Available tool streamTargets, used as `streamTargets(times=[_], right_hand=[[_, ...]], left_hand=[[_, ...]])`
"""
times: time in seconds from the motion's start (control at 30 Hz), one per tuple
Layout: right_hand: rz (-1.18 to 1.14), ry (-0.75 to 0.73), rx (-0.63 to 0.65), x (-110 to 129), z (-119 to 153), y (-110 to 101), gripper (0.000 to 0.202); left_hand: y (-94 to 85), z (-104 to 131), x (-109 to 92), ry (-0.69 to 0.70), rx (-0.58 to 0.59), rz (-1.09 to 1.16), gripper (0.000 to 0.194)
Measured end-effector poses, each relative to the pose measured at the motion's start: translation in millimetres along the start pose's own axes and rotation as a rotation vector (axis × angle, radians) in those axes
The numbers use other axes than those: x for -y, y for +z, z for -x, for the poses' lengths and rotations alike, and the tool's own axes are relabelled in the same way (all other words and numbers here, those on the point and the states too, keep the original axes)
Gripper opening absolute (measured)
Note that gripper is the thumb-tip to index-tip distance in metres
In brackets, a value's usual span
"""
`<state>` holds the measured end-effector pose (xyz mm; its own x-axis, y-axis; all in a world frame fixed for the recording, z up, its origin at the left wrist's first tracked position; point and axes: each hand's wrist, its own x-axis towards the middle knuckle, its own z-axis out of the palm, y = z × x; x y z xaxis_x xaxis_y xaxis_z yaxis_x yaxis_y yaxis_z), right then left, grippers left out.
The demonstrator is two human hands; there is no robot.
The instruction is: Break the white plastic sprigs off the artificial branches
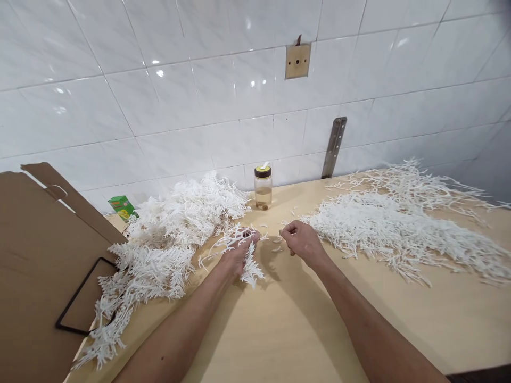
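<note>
White branching plastic-like sprigs point(251, 266) are held in my left hand point(240, 249), which is closed round their stems, with branches spreading to both sides. My right hand point(301, 242) is just to the right, fingers pinched together above the table; whatever is between the fingertips is too small to make out. Small white bits point(276, 249) lie on the table between my hands. A big heap of feathery white sprigs point(179, 218) rises to the left, and a flatter white pile point(371, 223) spreads out on the right.
Behind my hands stands a clear jar point(263, 191) with a dark-rimmed lid and liquid inside. A cardboard box point(51, 266) and a green packet point(123, 207) are at the left. A metal bracket point(334, 148) leans against the tiled wall behind the wooden table point(295, 330).
</note>
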<state>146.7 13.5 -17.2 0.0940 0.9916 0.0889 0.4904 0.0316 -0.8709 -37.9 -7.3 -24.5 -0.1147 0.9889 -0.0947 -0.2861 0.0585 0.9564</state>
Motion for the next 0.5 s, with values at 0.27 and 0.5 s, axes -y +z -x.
streamTargets(times=[0.27, 0.5], right_hand=[[-0.109, -0.169, 0.139, 12.3, 12.1, 2.4, 0.027], [-0.054, -0.184, 0.272, 19.6, 22.4, 16.3, 0.026]], left_hand=[[3.7, 1.1, -3.5, -0.188, 0.05, 0.109, 0.038], [-0.2, -5.5, 5.8, -0.149, 0.036, 0.056, 0.036]])
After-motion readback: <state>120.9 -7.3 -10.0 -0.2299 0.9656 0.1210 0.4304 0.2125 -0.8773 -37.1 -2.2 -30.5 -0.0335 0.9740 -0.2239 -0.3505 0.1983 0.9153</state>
